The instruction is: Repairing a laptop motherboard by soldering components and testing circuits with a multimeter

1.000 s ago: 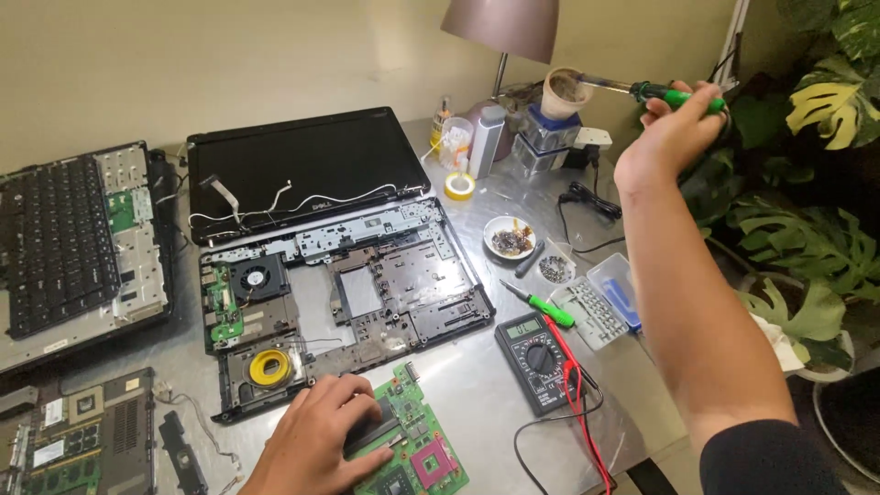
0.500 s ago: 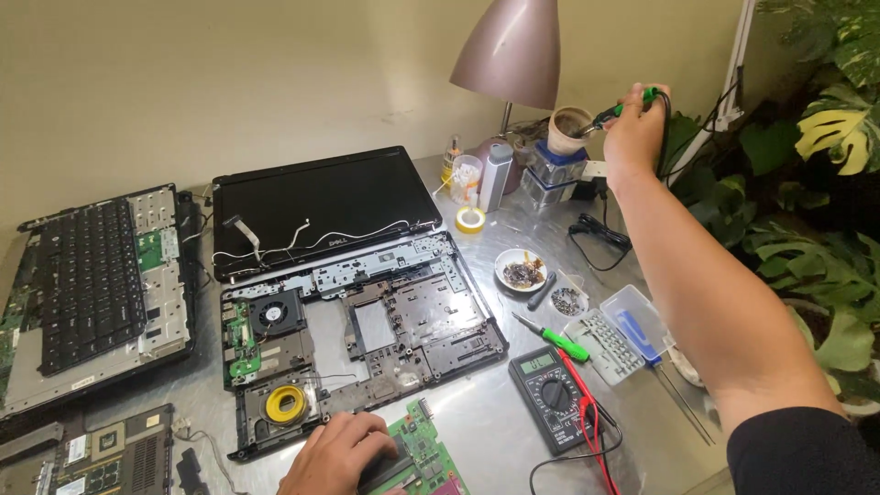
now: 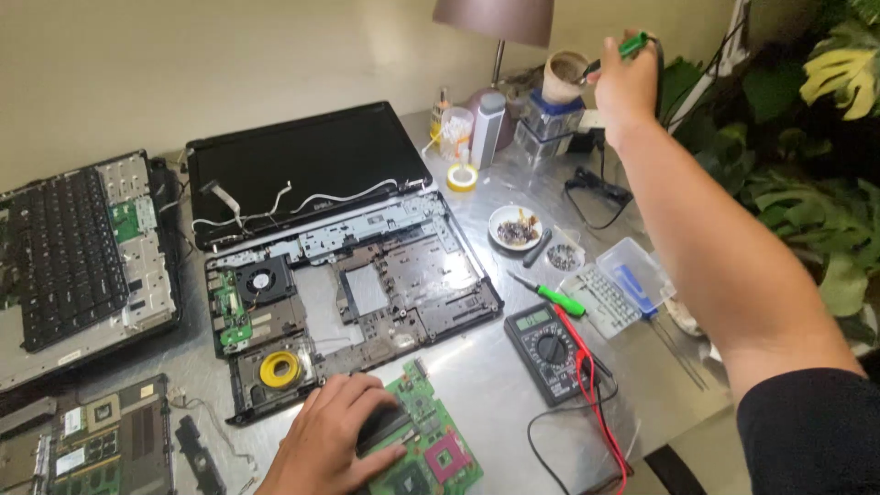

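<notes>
Under the left hand point(image 3: 325, 440), a green circuit board point(image 3: 431, 449) with pink socket.

wall point(image 3: 229, 55): plain cream | table point(image 3: 513, 385): grey metal | lamp point(image 3: 495, 18): mauve shade

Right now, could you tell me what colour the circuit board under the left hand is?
Green, with a pinkish-red socket; the circuit board shows in the head view.
</notes>
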